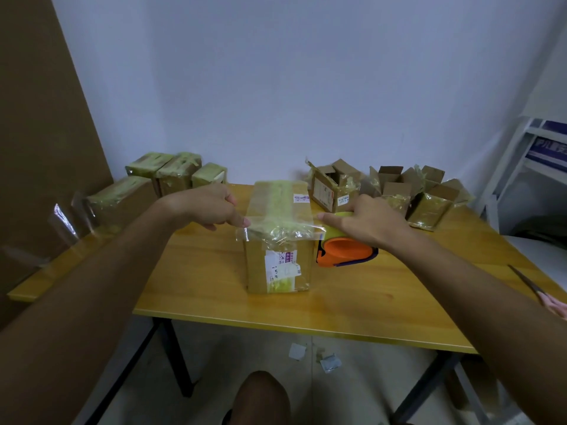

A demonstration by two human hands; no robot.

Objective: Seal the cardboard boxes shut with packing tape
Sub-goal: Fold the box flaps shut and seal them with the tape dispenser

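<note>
Box being sealed (280,237) sits upright on the yellow wood desk (352,305), about dead center, long side running toward 12 o'clock. Top is covered w/ yellowish clear tape, and a fresh strip (285,230) lies across the near top edge, crinkly, w/ one end sticking out past the box's 9 o'clock corner.

Left hand (211,207) comes in from 8 o'clock: index finger straight, tip pressing the tape end down at the box's near left corner, other fingers curled under, not holding anything afaict.

Right hand (365,222) is at 3 o'clock of the box, wrapped over the top of the orange tape dispenser (346,251), which sits right against the box's side. Index finger points along the tape roll toward the box. Tape runs from the dispenser straight onto the box top, so not cut.

At 11 o'clock, back left of the desk: a bunch of closed, taped boxes (176,173). At 1 o'clock, back right: open boxes (389,188) w/ flaps up and loose tape hanging off.

Scissors (535,289) at the desk's 4 o'clock edge, pinkish handle, partly cut off by the frame. Couple paper scraps (329,361) on the floor under the desk.
</note>
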